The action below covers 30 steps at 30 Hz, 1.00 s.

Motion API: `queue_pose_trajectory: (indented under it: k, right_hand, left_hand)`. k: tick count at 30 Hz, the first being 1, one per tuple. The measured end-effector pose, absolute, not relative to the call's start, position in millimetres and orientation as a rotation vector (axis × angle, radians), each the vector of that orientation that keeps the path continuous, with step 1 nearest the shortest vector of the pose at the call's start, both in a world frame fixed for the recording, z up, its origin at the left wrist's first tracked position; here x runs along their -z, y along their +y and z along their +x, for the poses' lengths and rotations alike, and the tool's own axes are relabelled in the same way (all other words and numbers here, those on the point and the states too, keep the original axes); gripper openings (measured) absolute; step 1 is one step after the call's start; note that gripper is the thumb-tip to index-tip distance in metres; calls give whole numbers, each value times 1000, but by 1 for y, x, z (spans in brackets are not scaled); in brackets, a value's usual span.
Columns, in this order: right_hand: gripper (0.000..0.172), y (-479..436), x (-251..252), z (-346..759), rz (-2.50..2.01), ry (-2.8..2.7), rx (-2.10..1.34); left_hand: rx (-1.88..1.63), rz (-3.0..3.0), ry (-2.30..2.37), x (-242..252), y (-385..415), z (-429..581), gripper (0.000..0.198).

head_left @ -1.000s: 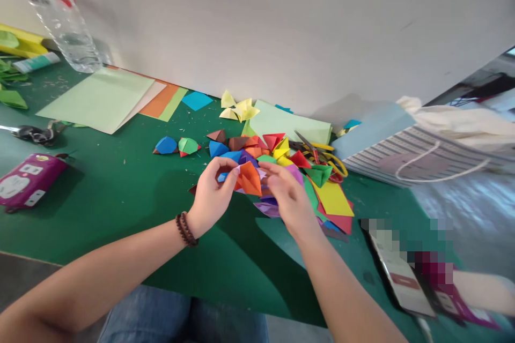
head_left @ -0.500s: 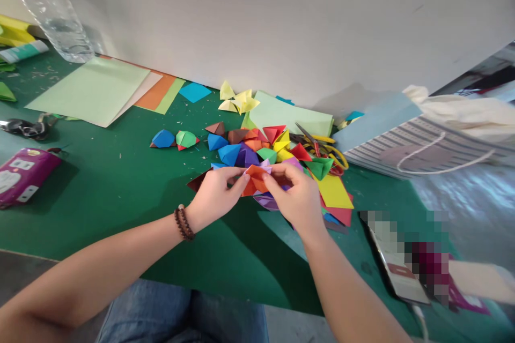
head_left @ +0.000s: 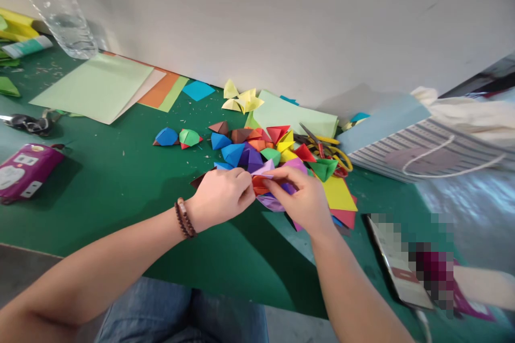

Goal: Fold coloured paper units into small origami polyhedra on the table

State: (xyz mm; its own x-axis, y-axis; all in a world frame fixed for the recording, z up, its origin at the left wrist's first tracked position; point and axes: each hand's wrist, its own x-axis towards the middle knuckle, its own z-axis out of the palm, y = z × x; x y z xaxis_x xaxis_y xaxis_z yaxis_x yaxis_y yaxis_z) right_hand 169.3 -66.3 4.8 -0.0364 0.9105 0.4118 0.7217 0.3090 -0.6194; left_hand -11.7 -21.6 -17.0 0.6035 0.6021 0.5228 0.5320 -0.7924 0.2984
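Observation:
Between my hands is a small folded piece of orange paper point(head_left: 259, 186) with a lilac part along its top edge. My left hand point(head_left: 223, 193) is closed with its fingers curled at the left side of the paper. My right hand point(head_left: 300, 193) pinches it from the right between thumb and fingers. Just beyond lies a heap of folded paper pieces in several colours, among them a blue piece point(head_left: 233, 154), a purple piece point(head_left: 251, 156) and a dark green piece point(head_left: 324, 169). A lilac folded piece point(head_left: 272, 202) shows partly beneath my hands.
Pale green sheets point(head_left: 94, 86) and a water bottle point(head_left: 74, 29) stand at the back left. Scissors point(head_left: 317, 144) lie behind the heap, beside a striped paper bag point(head_left: 414, 144). A phone point(head_left: 396, 262) is at right, a purple packet point(head_left: 30, 171) at left.
My left hand has turned and curled its fingers over, hiding more of the orange paper. My right hand keeps its pinch. The whole view has shifted slightly.

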Motion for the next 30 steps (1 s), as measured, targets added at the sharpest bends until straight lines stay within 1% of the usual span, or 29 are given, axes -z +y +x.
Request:
queue_pose_trajectory:
  k: [4, 8, 11, 13, 19, 25, 30]
  right_hand:
    - [11, -64, 2, 174, -1338, -1757, -192]
    - [20, -59, 14, 181, -998, -1652, 136]
    - [27, -59, 20, 185, -911, -1672, 365]
    - [25, -61, 23, 186, -945, -1697, 424]
    - [12, -67, 24, 185, -1188, -1787, 393]
    - [14, -67, 20, 177, -1174, -1902, 363]
    - [18, -63, 18, 170, -1101, -1947, 323]
  left_hand:
    - [-1116, 2781, 906, 14, -26, -13, 32]
    - [-1321, 2656, 878, 10, -28, -16, 44]
    - [-1413, 2626, 846, 12, -28, -16, 42]
    - [-1429, 2632, 814, 13, -29, -15, 38]
    - [-1356, 2616, 764, 15, -27, -15, 26]
    - [-1281, 2723, 799, 18, -25, -15, 26]
    - [-1062, 2859, 890, 18, -25, -15, 23]
